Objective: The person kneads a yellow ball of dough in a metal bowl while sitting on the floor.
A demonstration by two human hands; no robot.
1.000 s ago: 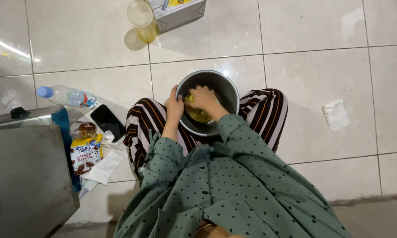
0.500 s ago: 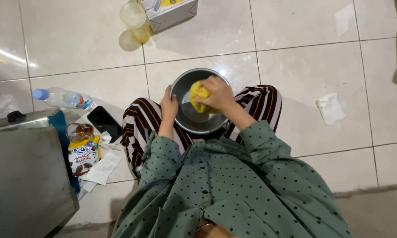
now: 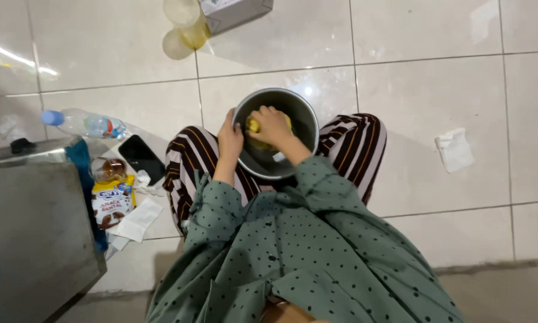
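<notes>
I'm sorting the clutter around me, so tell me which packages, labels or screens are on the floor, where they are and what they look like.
Snack packet: left of the striped knee, by the metal cabinet; upright pouch, white, blue and brown.
Phone: just above the packet; dark blank screen.
Water bottle: lying far left; clear, blue cap, blue label.
Carton: top edge; grey box, cut off.

Bare tile right of steel bowl (image 3: 302, 113) was open, only crumpled tissue (image 3: 454, 149) out there. Left side crowded: phone (image 3: 141, 158), snack packet (image 3: 111, 203), water bottle (image 3: 86, 124), metal cabinet (image 3: 33, 221) blocking. Ahead, cups (image 3: 185, 27) and box (image 3: 236, 11) well apart from bowl, clear lane between. Both hands (image 3: 230, 140) (image 3: 272, 125) already filling bowl mouth.
</notes>
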